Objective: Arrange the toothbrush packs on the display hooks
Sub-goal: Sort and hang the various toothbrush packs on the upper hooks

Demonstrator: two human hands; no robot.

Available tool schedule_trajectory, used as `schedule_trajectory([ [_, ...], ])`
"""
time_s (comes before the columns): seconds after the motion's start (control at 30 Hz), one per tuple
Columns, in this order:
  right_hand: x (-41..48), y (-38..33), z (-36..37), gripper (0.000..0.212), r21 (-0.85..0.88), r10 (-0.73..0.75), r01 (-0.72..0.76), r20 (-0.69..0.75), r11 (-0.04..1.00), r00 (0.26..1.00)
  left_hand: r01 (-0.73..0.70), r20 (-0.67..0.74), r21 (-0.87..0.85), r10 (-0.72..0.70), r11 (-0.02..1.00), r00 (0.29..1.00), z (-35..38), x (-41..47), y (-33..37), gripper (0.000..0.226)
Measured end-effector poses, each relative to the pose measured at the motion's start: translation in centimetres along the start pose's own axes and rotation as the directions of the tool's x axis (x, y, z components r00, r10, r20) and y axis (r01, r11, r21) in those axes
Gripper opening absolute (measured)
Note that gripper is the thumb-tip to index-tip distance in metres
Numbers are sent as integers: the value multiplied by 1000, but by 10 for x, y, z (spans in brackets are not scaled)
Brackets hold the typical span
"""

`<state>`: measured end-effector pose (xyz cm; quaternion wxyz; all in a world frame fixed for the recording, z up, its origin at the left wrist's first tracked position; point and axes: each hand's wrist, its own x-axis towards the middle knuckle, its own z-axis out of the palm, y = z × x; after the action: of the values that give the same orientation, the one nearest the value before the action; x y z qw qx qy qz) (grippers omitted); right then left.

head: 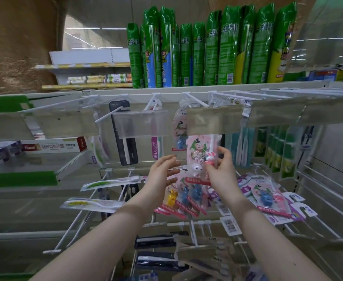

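Cans (207, 51), green, fill the shelf (166, 91) at twelve o'clock above white display hooks (196, 99). GANER packs (186, 199) lie heaped at six o'clock; a Doctor pack (155, 148) hangs at ten. At centre the right hand (223, 169) pinches a pink rabbit toothbrush pack (201, 157); the left hand (162, 171), fingers released, hovers at its nine o'clock.

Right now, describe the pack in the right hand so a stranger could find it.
Under the shelf of green spray cans hang the display hooks. Below the middle clear label holder, the right hand holds a pink children's toothbrush pack. Its white rabbit beside a pink one sets it apart; the packs beneath show blue and yellow figures.
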<state>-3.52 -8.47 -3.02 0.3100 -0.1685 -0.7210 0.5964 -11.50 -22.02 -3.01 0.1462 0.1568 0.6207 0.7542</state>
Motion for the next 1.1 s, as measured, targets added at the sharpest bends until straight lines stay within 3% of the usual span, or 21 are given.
schedule_trajectory([
  [0.5, 13, -15, 1, 53, 23, -129, 129, -28, 991, 991, -19, -72, -22, 17, 1000, 997, -11, 6, 5, 21],
  [0.77, 28, -11, 13, 51, -52, -164, 163, -18, 985, 986, -29, -78, -16, 27, 999, 997, -13, 12, 6, 17],
  [1.1, 54, -7, 26, 33, -128, -164, 158, -39, 979, 986, -47, -65, 0, 47, 999, 997, -12, 23, 9, 14],
])
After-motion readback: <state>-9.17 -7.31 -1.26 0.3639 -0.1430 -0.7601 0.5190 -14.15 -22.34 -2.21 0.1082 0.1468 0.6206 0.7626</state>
